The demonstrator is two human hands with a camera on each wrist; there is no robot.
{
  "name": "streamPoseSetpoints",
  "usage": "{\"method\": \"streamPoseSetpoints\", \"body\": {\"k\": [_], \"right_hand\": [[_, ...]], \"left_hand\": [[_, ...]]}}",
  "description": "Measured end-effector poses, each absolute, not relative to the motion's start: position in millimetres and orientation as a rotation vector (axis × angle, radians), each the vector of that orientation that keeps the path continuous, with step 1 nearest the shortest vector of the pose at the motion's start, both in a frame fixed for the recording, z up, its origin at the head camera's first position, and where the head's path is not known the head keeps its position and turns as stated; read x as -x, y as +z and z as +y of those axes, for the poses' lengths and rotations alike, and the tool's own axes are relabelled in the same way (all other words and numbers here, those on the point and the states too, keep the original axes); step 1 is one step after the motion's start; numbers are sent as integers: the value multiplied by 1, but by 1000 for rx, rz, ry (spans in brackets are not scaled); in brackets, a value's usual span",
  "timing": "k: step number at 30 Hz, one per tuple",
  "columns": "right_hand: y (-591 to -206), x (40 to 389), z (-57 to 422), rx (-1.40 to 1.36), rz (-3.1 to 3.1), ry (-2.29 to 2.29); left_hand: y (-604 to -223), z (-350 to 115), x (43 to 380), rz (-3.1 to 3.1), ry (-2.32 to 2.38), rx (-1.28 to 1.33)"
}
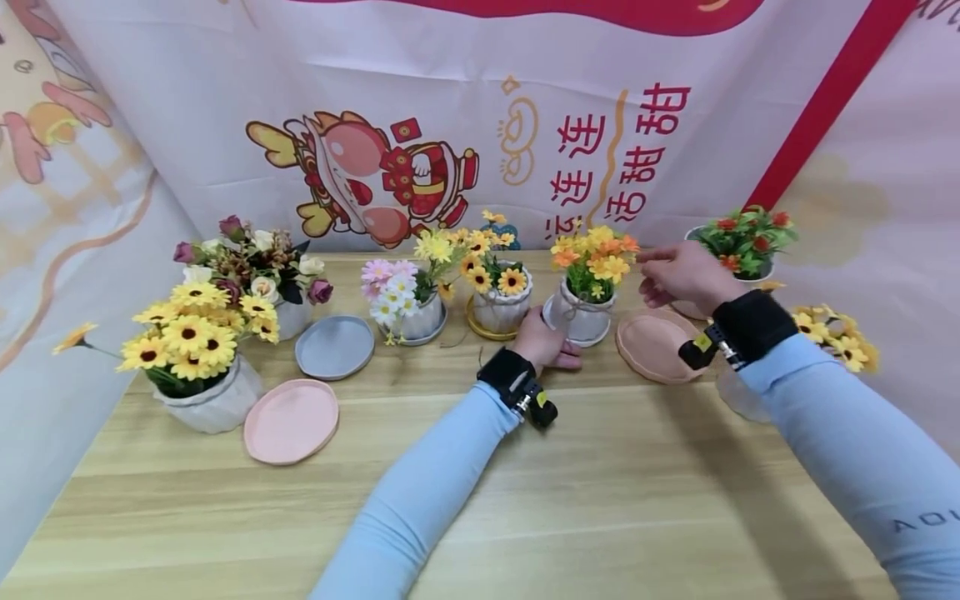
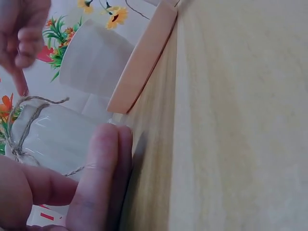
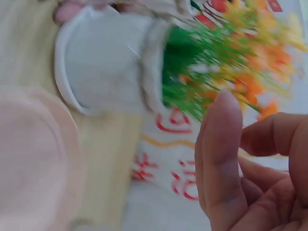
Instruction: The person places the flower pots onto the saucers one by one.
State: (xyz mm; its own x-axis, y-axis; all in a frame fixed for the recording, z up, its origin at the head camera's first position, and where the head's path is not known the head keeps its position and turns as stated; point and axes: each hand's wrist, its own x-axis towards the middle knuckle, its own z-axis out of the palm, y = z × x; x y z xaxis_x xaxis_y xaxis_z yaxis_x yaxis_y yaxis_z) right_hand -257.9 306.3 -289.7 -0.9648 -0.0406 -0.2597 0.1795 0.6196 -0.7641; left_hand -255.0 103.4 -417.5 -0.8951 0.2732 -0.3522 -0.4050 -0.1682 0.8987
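Observation:
My left hand lies low at the left front of the white saucer, its fairly straight fingers against the saucer's edge. On that saucer stands a white pot tied with twine, holding artificial orange and yellow flowers. Just right of these blooms hovers my right hand, its fingers loosely bent with nothing between them. In the right wrist view, a gap separates its fingers from the pot. Whether the left thumb presses the saucer's far edge is hidden.
Potted sunflowers, roses, daisies and small sunflowers stand leftward. A blue-grey saucer and pink saucer lie among them. Rightward are a peach saucer, red-flowered pot and yellow-flowered pot.

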Motion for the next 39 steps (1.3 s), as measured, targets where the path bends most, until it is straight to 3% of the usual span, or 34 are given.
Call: {"method": "streamPoseSetpoints", "body": {"k": [6,18,29,39], "right_hand": [[-279,234,329,-175,2793,-1091],[-351,184,355,-231,2968,-670],[-389,180,363,-370,2998,-442],[-394,182,355,-625,2955,-720]], "left_hand": [[-414,99,251,1738,2035,115],[-403,105,235,1807,1905,15],[-402,112,218,1831,1708,-31],[-409,142,204,1685,1771,-57]]}}
